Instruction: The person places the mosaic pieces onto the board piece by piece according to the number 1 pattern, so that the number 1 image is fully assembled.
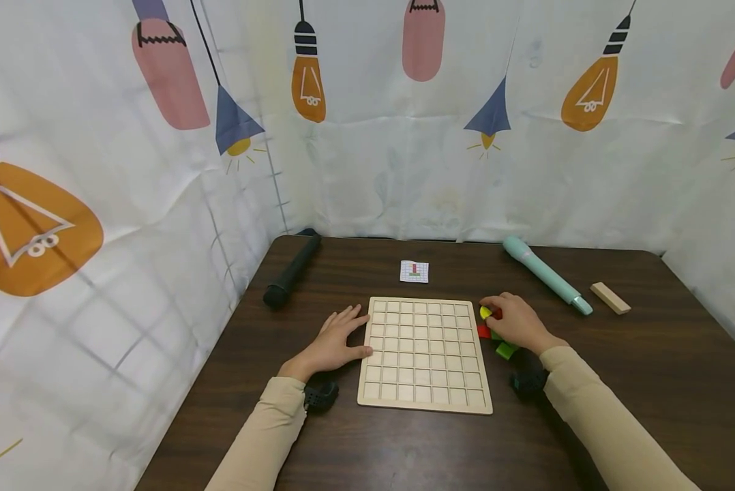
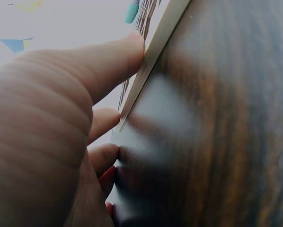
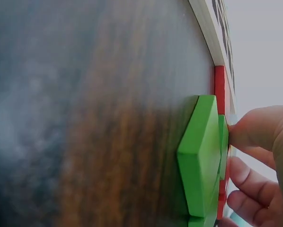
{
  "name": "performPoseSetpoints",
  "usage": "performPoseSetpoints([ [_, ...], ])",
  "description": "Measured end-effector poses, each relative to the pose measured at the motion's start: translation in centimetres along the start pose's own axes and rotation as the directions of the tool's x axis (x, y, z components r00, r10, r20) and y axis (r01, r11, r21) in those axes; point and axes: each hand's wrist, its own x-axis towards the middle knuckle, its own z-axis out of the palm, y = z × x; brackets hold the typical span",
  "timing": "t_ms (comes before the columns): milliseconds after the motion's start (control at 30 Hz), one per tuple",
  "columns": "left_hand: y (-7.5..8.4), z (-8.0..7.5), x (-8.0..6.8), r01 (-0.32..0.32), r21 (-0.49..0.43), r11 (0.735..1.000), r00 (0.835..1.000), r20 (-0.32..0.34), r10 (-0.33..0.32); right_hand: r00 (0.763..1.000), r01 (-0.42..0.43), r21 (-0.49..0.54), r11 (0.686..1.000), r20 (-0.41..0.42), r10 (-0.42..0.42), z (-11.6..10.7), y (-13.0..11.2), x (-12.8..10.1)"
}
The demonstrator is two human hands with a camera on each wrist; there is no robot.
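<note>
While the left hand (image 1: 337,339) lies flat with straight fingers against the left edge of the pale wooden grid board (image 1: 425,354), the right hand (image 1: 515,322) is curled over a small heap of coloured wooden pieces (image 1: 493,331) on the dark wood-grain desk (image 1: 637,382), just beside the board's right edge. The right hand is clearly the nearer one: the pieces sit directly under its fingers. The right wrist view shows fingertips touching a flat green block (image 3: 203,156) with red pieces behind it; whether the grip has closed on any piece cannot be told.
</note>
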Motion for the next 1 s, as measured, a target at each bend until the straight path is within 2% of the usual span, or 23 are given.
performPoseSetpoints([
  [300, 0.1, 0.0, 0.1, -0.016, -0.006, 1.000, 1.000, -0.001, 0.016, 1.000, -0.015, -0.010, 1.000, -0.003, 0.015, 0.0, 0.2, 0.7],
  [467, -0.1, -0.1, -0.1, -0.042, -0.005, 0.999, 0.999, 0.026, 0.043, 1.000, -0.017, -0.036, 0.999, 0.004, 0.017, -0.2, 0.0, 0.8],
  [700, -0.2, -0.3, -0.3, -0.069, -0.034, 0.997, 0.996, 0.060, 0.071, 0.998, -0.030, 0.035, 0.999, -0.057, 0.031, -0.2, -0.1, 0.5],
  [900, -0.3, -0.6, -0.6, -0.122, -0.030, 0.992, 0.983, 0.132, 0.124, 0.996, 0.019, 0.024, 1.000, -0.082, -0.017, -0.3, -1.0, 0.6],
  [1000, -0.2, -0.7, -0.6, -0.128, -0.026, 0.991, 0.980, 0.148, 0.131, 0.996, 0.051, 0.017, 0.999, -0.076, -0.050, -0.4, -1.9, 0.9],
])
